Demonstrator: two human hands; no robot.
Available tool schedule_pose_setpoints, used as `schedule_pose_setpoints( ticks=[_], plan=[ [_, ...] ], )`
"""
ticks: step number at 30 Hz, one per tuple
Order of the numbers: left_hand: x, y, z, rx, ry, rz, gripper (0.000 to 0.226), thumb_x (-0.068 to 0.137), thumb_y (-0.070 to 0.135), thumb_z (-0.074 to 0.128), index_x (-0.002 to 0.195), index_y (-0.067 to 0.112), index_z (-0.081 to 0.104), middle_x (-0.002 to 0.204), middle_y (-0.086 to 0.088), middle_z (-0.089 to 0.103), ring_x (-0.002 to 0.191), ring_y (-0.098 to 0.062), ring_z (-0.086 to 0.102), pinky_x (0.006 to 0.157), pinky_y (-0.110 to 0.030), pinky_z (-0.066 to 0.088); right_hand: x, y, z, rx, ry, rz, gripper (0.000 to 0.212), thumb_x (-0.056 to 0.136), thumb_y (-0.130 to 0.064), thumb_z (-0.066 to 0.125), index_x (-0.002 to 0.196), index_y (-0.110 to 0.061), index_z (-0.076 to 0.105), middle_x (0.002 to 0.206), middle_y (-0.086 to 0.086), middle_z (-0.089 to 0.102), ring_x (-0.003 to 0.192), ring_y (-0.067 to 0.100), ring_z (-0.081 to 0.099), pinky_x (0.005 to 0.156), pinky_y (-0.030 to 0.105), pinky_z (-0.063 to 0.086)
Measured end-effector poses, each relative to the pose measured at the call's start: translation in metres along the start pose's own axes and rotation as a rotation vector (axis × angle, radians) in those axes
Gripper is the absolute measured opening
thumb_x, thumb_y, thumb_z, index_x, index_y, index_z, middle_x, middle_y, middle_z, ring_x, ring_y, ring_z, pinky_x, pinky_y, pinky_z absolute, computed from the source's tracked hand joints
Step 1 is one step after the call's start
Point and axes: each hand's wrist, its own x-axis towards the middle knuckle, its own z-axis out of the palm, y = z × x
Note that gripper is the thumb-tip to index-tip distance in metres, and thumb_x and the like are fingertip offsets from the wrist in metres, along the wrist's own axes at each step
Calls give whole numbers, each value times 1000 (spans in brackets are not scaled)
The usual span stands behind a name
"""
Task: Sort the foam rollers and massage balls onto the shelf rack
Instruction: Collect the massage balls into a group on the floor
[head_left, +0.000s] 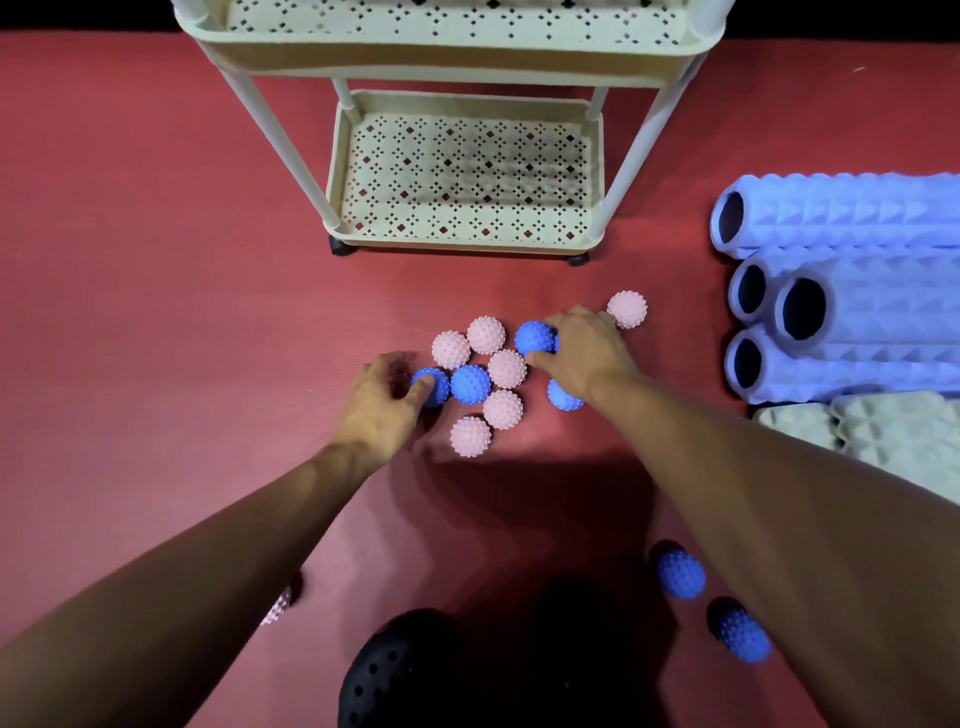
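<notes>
Fingers (423, 387) of my left hand (382, 410) are curling round a blue spiky ball (435, 387) at the left edge of the cluster on the red mat (156, 286), thumb side and fingertips pressing its near face. Across the cluster, I am closing my right hand (582, 348) over a second blue ball (535, 336), with the thumb at its near side and the other fingers wrapping over its far side.

Between the two hands, I am looking at a third blue ball (470, 383) sitting just beside the one in my left hand, and pink spiky balls (506, 368) packing in around it, several of them touching. One pink ball (627, 308) is lying just past my right knuckles, and another blue ball (563, 397) is peeking out from under my right wrist.

Nearer to me, two more blue balls (680, 574) are lying well apart from the cluster, beside my right forearm, while part of a pink ball (278, 605) is showing beneath my left forearm.

Beyond the cluster, the cream shelf rack (462, 244) is standing on dark castors, its perforated lower tray showing beneath an upper one. At right, pale blue foam rollers (841, 208) are lying stacked with hollow ends facing the rack, and grey-green foam rollers (883, 431) are lying just beside them, closer to me. A black perforated shoe (389, 675) is showing at the bottom edge.
</notes>
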Motion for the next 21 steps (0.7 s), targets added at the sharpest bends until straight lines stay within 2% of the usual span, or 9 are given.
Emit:
schedule_pose_setpoints(
  ticks=[2,5,10,13,15,18,21],
  plan=[
    [0,4,5,37,-22,7,57,86,49,68,136,27,52,135,-3,52,119,-18,58,108,-43,47,2,-2,1,37,-16,-14,52,92,-35,68,140,-17,56,134,11,55,125,33,49,113,36,32],
    [0,8,10,74,-42,36,47,95,31,66,139,21,53,135,-6,51,121,-19,56,111,-42,44,4,1,1,125,-7,-14,47,93,-29,67,138,-18,60,130,12,58,121,33,54,108,39,39],
    [-3,11,10,50,-89,13,52,89,44,65,136,26,53,133,-3,57,120,-19,58,109,-42,45,-1,9,0,162,17,-23,47,95,-22,64,142,-17,56,139,7,57,127,27,54,109,35,39],
    [-6,9,1,18,-83,4,41,97,36,62,135,24,55,131,-3,61,115,-17,61,105,-37,48,-3,16,-3,189,56,-38,49,95,-22,65,143,-17,54,143,4,54,130,24,52,111,33,38],
    [-8,2,-12,54,-64,54,34,98,37,59,130,24,60,124,0,65,108,-14,63,102,-38,51,-10,21,-3,215,135,-64,48,93,-26,67,139,-19,57,140,0,55,130,22,49,110,35,39],
    [-13,-9,-42,273,-39,179,30,98,37,58,124,25,66,116,4,64,103,-15,63,101,-38,49,-30,28,-4,160,265,-123,37,88,-40,71,121,-26,64,122,-7,55,119,17,48,91,35,48],
    [-25,-25,-75,476,-110,280,42,91,54,57,119,24,65,115,8,59,107,-16,59,101,-31,43,-51,39,2,7,177,-189,43,84,-51,71,119,-27,63,116,-8,50,114,16,47,81,37,51]
  ],
)
